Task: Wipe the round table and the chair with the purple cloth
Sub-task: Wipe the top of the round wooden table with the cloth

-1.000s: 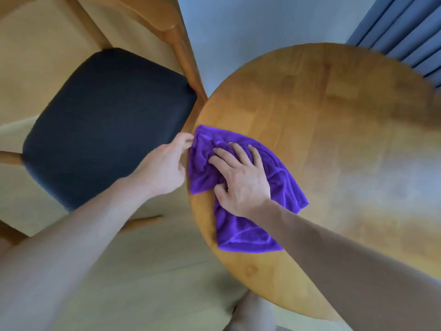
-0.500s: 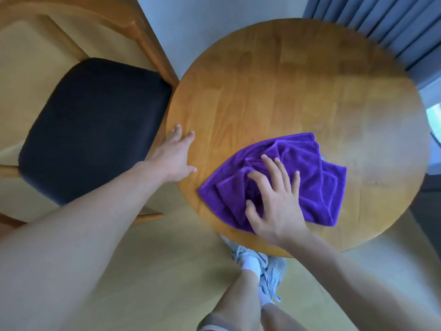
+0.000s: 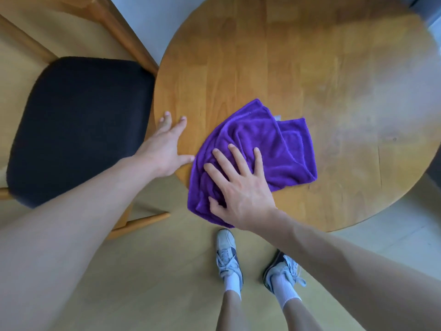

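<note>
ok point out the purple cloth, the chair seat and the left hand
purple cloth [image 3: 293, 144], head view, bare fold right of the fingers
chair seat [image 3: 81, 125], head view, middle of the black cushion
left hand [image 3: 164, 149], head view, back of the hand

Pale wooden floor [image 3: 152, 278], light grey wall [image 3: 152, 27], soft daylight.

Bare forearms, no sleeves; at six o'clock, white sneakers [image 3: 228, 256] with dark panels, laces, and white socks [image 3: 232, 283].
</note>
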